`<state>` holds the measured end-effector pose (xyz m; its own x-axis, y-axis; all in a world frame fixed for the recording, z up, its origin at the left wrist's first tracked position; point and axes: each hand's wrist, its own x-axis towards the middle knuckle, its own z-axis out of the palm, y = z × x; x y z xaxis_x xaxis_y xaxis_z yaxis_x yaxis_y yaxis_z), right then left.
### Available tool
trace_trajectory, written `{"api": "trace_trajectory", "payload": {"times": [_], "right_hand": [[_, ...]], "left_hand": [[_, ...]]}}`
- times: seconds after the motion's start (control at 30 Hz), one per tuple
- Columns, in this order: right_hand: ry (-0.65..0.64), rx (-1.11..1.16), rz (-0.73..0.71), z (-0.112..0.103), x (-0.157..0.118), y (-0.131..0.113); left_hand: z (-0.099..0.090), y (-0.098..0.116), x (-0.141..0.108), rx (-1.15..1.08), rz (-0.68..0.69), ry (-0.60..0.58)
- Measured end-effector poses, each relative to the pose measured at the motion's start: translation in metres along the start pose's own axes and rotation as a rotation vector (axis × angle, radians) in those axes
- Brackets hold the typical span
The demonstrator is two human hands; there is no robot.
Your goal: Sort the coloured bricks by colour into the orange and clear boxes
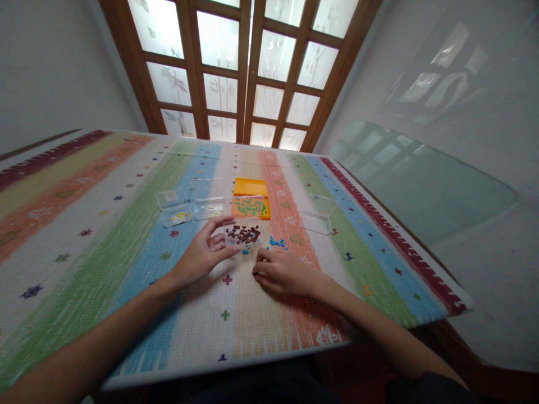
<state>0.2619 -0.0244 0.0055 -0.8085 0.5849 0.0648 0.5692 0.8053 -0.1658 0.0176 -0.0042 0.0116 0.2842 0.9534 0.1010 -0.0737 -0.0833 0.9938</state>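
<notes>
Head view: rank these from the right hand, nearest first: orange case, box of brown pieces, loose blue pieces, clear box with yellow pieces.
From the right hand:
1. loose blue pieces: just beyond the fingers
2. box of brown pieces: ahead, to the left
3. orange case: behind that box
4. clear box with yellow pieces: far left

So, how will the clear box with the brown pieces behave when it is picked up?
The clear box looks like thin, hard plastic, so it would probably stay stiff. The brown pieces look small, so the load may be light. They lie loose inside and could slide if it tilts.
</notes>
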Motion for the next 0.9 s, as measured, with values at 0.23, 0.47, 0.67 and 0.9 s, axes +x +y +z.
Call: {"api": "trace_trajectory", "payload": {"times": [0.23, 0.47, 0.67, 0.9], "right_hand": [[0.024, -0.043, 0.027, -0.003, -0.012, 0.005], [0.069, -0.002, 0.15, -0.009, -0.017, 0.01], [0.007, -0.064, 0.261, -0.013, -0.015, 0.025], [0.012, -0.048, 0.306, -0.005, -0.011, 0.029]], "left_hand": [[0.001, 0.001, 0.001, -0.011, -0.021, 0.009], [0.0, -0.001, 0.001, -0.015, -0.012, 0.012], [0.0, 0.0, 0.0, -0.001, -0.04, 0.03], [0.0, 0.001, 0.001, -0.009, -0.027, 0.018]]}}
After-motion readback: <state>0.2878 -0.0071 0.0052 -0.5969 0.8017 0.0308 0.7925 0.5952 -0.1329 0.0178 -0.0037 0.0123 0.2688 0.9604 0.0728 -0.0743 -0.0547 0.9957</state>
